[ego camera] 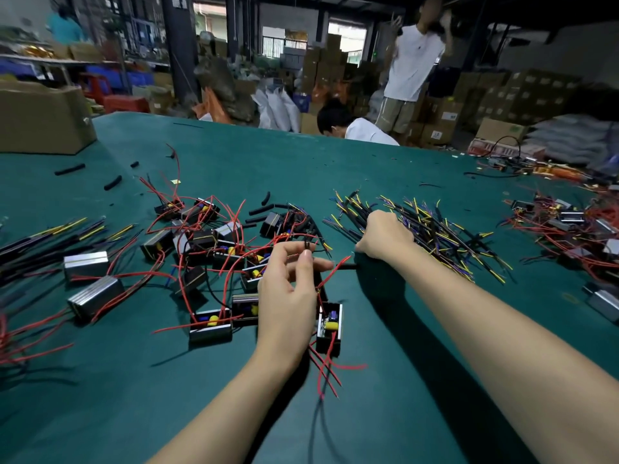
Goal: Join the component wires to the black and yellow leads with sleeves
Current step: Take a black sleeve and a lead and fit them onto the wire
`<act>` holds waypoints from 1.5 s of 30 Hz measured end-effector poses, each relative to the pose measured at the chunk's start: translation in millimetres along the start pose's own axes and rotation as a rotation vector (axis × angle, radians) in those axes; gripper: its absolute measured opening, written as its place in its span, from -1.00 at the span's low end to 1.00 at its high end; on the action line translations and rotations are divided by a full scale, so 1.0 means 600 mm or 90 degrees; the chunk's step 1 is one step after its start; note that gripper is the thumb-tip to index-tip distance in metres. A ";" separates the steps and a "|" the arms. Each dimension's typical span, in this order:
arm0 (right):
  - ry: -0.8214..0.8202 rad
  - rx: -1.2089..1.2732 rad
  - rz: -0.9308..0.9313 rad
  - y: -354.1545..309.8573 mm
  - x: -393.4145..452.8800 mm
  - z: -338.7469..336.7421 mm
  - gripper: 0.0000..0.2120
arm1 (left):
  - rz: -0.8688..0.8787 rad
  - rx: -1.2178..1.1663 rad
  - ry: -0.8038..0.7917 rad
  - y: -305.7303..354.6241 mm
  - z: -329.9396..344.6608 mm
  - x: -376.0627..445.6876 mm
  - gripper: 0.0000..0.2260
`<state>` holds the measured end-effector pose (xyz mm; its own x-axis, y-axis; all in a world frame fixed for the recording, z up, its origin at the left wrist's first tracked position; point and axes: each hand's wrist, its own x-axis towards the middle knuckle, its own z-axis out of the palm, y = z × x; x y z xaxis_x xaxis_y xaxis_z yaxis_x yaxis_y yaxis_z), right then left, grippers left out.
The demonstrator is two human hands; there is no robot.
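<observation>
My left hand (pixel 288 283) is raised just above the green table (pixel 385 380), thumb and forefinger pinched on the thin wire ends of a component (pixel 330 324). That component, a small open black box with a yellow part inside, lies directly near-right of the hand, its red wires (pixel 326 373) trailing toward me.

My right hand (pixel 385 236) is further out and to the right, knuckles up, fingers curled down into the near-left edge of the black and yellow lead pile (pixel 432 229). I judge it is gripping a lead or a sleeve; what exactly sits under the fingers I cannot tell. A short black tube-like piece (pixel 345 266) pokes out leftward from under that hand.

Key relation: the black piece's long axis runs left-right and points at my left fingertips, with a small gap between. The right hand is the nearer one to the leads; the left owns the component wire. More components (pixel 214 249) are heaped left of my left hand.
</observation>
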<state>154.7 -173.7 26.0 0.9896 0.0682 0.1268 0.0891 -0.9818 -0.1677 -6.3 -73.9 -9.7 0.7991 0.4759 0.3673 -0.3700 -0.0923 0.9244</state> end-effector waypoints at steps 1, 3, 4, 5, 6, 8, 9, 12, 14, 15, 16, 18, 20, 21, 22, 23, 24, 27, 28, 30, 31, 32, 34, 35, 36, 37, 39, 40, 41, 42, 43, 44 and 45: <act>-0.002 -0.001 0.001 -0.002 0.000 0.001 -0.82 | 0.003 0.007 -0.001 -0.002 0.000 0.000 -0.90; -0.012 0.013 -0.020 0.000 0.002 0.005 -0.93 | 0.009 0.015 0.007 -0.005 -0.001 0.000 -0.90; -0.020 0.042 -0.038 0.004 0.003 0.006 -0.95 | 0.009 0.015 0.015 -0.006 -0.001 0.001 -0.90; -0.027 0.086 -0.061 0.009 0.003 0.006 -0.94 | 0.008 0.014 0.022 -0.007 -0.002 0.003 -0.90; -0.030 0.145 -0.097 0.015 0.000 0.004 -0.96 | 0.007 0.015 0.029 -0.008 -0.003 0.004 -0.90; -0.043 0.253 -0.182 0.027 -0.017 -0.003 -0.94 | 0.004 0.016 0.038 -0.008 -0.003 0.006 -0.90; -0.061 0.280 -0.219 0.032 -0.028 -0.004 -0.93 | 0.003 0.016 0.039 -0.008 -0.003 0.006 -0.89; -0.098 0.252 -0.263 0.045 -0.050 0.010 -0.95 | 0.009 0.033 0.033 -0.006 -0.004 0.006 -0.88; -0.089 0.274 -0.240 0.047 -0.056 0.019 -0.95 | 0.007 0.036 0.021 -0.003 -0.005 0.005 -0.88; -0.081 0.303 -0.227 0.047 -0.060 0.020 -0.94 | 0.002 0.034 0.014 -0.001 -0.005 0.005 -0.89; -0.067 0.354 -0.217 0.046 -0.064 0.019 -0.94 | -0.003 0.032 0.007 0.000 -0.004 0.004 -0.90; -0.051 0.557 -0.195 0.048 -0.080 0.009 -0.96 | -0.009 0.030 -0.002 0.003 -0.004 0.004 -0.90; -0.070 0.730 -0.205 0.054 -0.101 -0.008 -0.91 | -0.009 0.031 -0.003 0.003 -0.003 0.003 -0.91; -0.086 0.753 -0.235 0.057 -0.111 -0.015 -0.89 | -0.007 0.031 0.000 0.003 -0.003 0.003 -0.90; -0.099 0.754 -0.266 0.059 -0.120 -0.021 -0.89 | -0.005 0.031 0.002 0.004 -0.002 0.002 -0.90; -0.102 0.743 -0.293 0.059 -0.127 -0.025 -0.90 | -0.004 0.030 0.001 0.003 -0.002 0.002 -0.89; -0.096 0.737 -0.307 0.059 -0.132 -0.030 -0.91 | -0.004 0.028 0.000 0.004 -0.002 0.002 -0.89; -0.081 0.758 -0.303 0.059 -0.136 -0.041 -0.91 | -0.001 0.035 -0.004 0.003 -0.003 0.001 -0.89; -0.081 0.759 -0.303 0.058 -0.138 -0.043 -0.91 | 0.003 0.041 -0.005 0.003 -0.003 0.001 -0.89; -0.079 0.751 -0.311 0.054 -0.142 -0.046 -0.91 | 0.014 0.054 -0.009 0.001 -0.003 0.001 -0.89; -0.074 0.741 -0.317 0.051 -0.143 -0.047 -0.92 | 0.017 0.059 -0.010 0.000 -0.003 0.002 -0.89; -0.070 0.730 -0.323 0.049 -0.144 -0.048 -0.92 | 0.019 0.060 -0.012 -0.001 -0.003 0.002 -0.89; -0.062 0.713 -0.330 0.046 -0.145 -0.049 -0.91 | 0.020 0.057 -0.015 -0.002 -0.002 0.002 -0.88; -0.060 0.708 -0.331 0.046 -0.145 -0.050 -0.89 | 0.020 0.055 -0.016 -0.002 -0.003 0.002 -0.87; -0.060 0.704 -0.332 0.046 -0.145 -0.051 -0.88 | 0.021 0.054 -0.016 -0.002 -0.003 0.002 -0.87; -0.060 0.700 -0.334 0.046 -0.145 -0.052 -0.87 | 0.022 0.055 -0.016 -0.002 -0.003 0.002 -0.87; -0.058 0.686 -0.338 0.046 -0.146 -0.053 -0.87 | 0.023 0.055 -0.019 -0.002 -0.002 0.002 -0.88; -0.057 0.679 -0.339 0.046 -0.146 -0.054 -0.87 | 0.022 0.054 -0.022 -0.002 -0.002 0.002 -0.89; -0.057 0.676 -0.340 0.045 -0.145 -0.054 -0.87 | 0.023 0.053 -0.024 -0.001 -0.002 0.002 -0.90; -0.056 0.676 -0.340 0.045 -0.146 -0.054 -0.87 | 0.026 0.053 -0.024 -0.001 -0.001 0.002 -0.90; -0.055 0.679 -0.339 0.045 -0.146 -0.054 -0.87 | 0.029 0.053 -0.023 0.000 -0.001 0.002 -0.90; -0.054 0.682 -0.337 0.045 -0.146 -0.053 -0.88 | 0.032 0.054 -0.020 0.000 -0.002 0.001 -0.90; -0.053 0.687 -0.334 0.044 -0.146 -0.053 -0.87 | 0.033 0.053 -0.016 0.001 -0.002 0.002 -0.89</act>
<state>66.9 -211.4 41.3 0.8049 0.4653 0.3684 0.4933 -0.1794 -0.8512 -6.1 -72.5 -9.1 0.7916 0.4473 0.4163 -0.3711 -0.1893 0.9091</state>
